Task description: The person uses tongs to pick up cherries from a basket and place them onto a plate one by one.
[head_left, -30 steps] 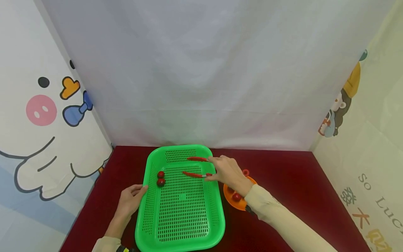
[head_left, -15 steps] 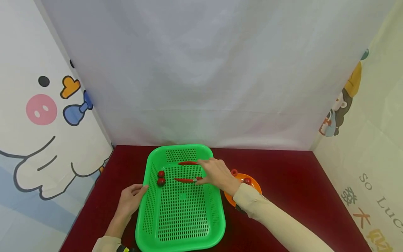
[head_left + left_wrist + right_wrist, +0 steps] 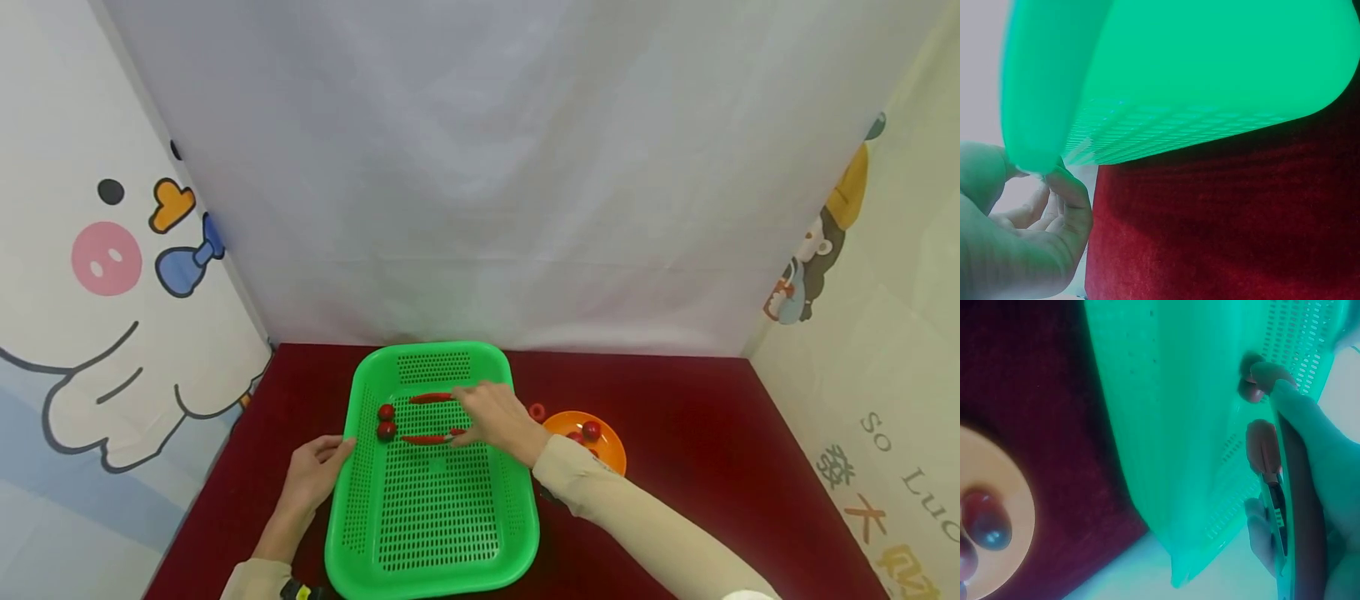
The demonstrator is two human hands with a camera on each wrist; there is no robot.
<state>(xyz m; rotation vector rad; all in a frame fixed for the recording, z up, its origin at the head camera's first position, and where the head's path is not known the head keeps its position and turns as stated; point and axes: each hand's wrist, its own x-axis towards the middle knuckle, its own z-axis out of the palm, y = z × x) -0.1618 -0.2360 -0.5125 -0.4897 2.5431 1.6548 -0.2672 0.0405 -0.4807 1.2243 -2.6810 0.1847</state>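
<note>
My right hand [image 3: 498,421] grips a pair of tongs [image 3: 432,398] with red tips. Its two arms are spread apart over the green basket [image 3: 420,583], pointing left, with nothing between the tips. A red ring at the handle end shows behind the hand. Just left of the tips, two small round red fruits [image 3: 386,431] lie in the basket. In the right wrist view the tong tips [image 3: 1263,447] stand near those fruits. My left hand [image 3: 318,475] pinches the basket's left rim [image 3: 1038,125] between thumb and fingers.
An orange plate [image 3: 615,454] with several round red fruits [image 3: 591,431] stands right of the basket, partly covered by my right sleeve. A dark red cloth [image 3: 675,433] covers the table. A pale curtain [image 3: 480,208] hangs behind, with printed panels at both sides.
My right hand has moved left with the spread tongs, from the basket's right rim to over its middle, close to the two fruits. The left hand has stayed at the rim.
</note>
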